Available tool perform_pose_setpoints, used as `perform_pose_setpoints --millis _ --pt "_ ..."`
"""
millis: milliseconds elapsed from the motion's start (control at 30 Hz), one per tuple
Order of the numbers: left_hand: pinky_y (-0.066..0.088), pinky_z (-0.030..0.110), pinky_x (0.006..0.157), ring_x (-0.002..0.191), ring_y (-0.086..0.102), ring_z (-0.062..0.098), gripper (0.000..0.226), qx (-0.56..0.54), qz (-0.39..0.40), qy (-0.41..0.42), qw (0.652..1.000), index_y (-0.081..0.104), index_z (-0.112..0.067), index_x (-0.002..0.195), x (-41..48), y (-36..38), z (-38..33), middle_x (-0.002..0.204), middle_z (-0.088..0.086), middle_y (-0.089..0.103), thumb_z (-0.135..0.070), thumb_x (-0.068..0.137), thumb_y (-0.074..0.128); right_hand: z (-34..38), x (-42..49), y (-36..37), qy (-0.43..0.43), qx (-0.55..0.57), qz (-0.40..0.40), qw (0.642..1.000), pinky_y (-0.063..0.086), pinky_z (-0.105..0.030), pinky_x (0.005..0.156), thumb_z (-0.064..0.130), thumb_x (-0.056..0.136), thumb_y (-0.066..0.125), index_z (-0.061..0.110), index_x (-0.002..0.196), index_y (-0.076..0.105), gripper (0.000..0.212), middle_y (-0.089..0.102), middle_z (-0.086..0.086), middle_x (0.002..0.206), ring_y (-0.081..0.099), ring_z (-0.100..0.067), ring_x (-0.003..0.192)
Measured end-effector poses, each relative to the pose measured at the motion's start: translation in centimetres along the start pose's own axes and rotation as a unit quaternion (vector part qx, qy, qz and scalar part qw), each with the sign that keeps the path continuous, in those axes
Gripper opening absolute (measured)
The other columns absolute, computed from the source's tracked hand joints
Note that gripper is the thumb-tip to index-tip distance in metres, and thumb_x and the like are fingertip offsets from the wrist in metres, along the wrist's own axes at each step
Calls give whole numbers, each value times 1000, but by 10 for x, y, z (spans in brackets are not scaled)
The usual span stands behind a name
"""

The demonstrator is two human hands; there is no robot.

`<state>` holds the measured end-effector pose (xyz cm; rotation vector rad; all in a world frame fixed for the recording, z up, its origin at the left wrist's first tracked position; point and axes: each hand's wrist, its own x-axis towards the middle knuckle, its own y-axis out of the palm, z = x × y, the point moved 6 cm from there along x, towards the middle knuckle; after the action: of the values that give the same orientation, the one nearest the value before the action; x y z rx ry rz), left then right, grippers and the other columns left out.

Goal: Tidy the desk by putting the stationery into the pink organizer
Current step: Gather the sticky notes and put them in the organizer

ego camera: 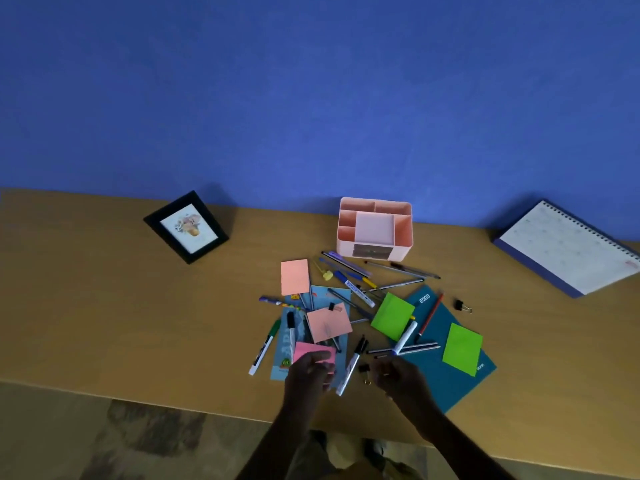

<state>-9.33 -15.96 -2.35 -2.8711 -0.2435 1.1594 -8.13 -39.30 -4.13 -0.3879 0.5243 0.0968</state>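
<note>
My left hand (308,372) pinches the pink sticky-note pad (317,352) low in the frame's centre; it looks light and floppy, so I'd grip it by one edge. Whether my right hand (398,374) beside it holds anything I cannot tell in this dim light. The pink organizer (375,227) stands mid-frame at the back of the counter (104,323), its small front drawer hard to make out.

desk (104,323) | pink organizer (375,226) | picture frame (187,227) | calendar (568,247) | teal notebook (446,382)
</note>
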Motion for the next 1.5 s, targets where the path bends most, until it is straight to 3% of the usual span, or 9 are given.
perform_pose_setpoints --millis 267,400,600,767,1033,1200,1333,1433,1500 --pt "60 29 72 84 76 23 21 -25 43 -12 999 77 -10 114 17 31 -7 92 12 81 -1 96 70 5 20 -38 -10 -14 -63 998 58 -47 72 11 90 80 31 92 76 20 78 1 88 72 -19 81" --pt "63 34 93 110 76 28 30 -64 114 -6 991 75 -10 122 23 67 -30 114 12 79 0 94 73 20 47 -61 -13 -27 -107 994 60 -35 76 7 89 83 23 103 74 23 77 6 97 74 -15 90" --pt "58 42 104 112 71 26 26 -65 124 -23 990 78 -24 103 52 108 -48 112 11 75 -2 93 69 44 88 -85 -76 -146 -117 979 53 -23 78 9 90 83 15 125 73 37 73 3 113 69 -7 96" --pt "56 31 95 113 66 11 36 -31 105 -32 994 69 -16 137 67 122 -47 135 5 70 -10 101 65 46 113 -94 -71 -242 -103 962 47 -32 98 13 86 86 13 136 68 53 70 -7 132 64 -25 123" --pt "54 29 92 106 64 5 41 -31 92 -61 993 63 -11 144 77 130 -38 141 7 67 -11 103 65 37 130 -93 -44 -242 -89 965 60 -41 89 13 86 84 15 128 72 44 76 -6 117 72 -24 106" --pt "55 30 92 107 63 7 39 -53 91 -74 992 64 -13 143 79 133 -39 132 3 67 -12 104 64 46 134 -98 -52 -200 -117 972 57 -33 73 2 89 75 13 108 80 23 78 -2 93 73 -18 81" --pt "57 28 90 111 66 11 38 -57 96 -73 991 64 -15 143 79 130 -43 133 4 68 -13 105 64 58 135 -97 -58 -177 -98 978 56 -31 78 0 88 78 11 100 84 17 77 4 89 72 -12 82" --pt "62 27 78 100 76 17 29 -64 75 -27 995 67 -21 135 77 122 -62 118 7 75 -15 106 62 72 134 -95 -72 -169 -91 979 60 -29 81 0 86 81 13 100 85 19 78 9 87 72 -1 81" --pt "61 30 71 82 78 15 25 -16 28 62 998 71 -29 128 80 112 -89 108 1 78 -21 105 66 87 133 -94 -99 -174 -92 975 52 -13 74 -1 85 82 15 97 86 20 73 18 81 68 8 75"
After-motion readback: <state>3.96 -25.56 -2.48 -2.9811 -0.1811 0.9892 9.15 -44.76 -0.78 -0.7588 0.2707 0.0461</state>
